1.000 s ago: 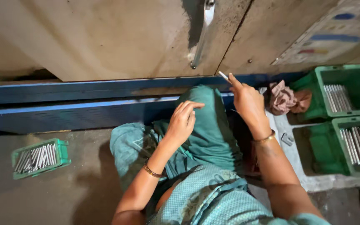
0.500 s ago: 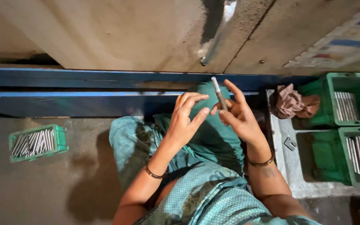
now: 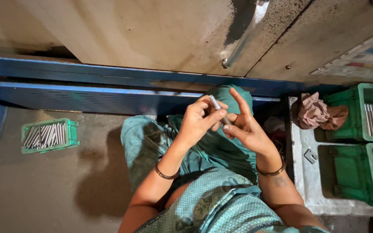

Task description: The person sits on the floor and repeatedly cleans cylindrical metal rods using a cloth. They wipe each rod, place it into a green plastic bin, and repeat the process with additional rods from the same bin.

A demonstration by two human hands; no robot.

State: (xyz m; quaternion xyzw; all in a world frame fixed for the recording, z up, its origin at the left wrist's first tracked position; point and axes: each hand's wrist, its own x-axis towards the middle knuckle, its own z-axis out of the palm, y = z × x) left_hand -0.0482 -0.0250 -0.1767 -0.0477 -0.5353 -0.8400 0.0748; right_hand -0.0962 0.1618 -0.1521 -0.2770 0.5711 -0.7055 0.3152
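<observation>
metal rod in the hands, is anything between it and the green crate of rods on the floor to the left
Nothing visible. The metal rod is held between the left hand and right hand above the lap; toward the green crate lie only the teal-clad knee and bare floor.

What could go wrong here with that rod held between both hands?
1. The small metal rod is pinched only by fingertips of the left hand and right hand above the lap; a slip would likely drop it into the teal cloth folds or onto the floor.
2. The green crates sit off to the right, so each transfer is a sideways reach.
</observation>
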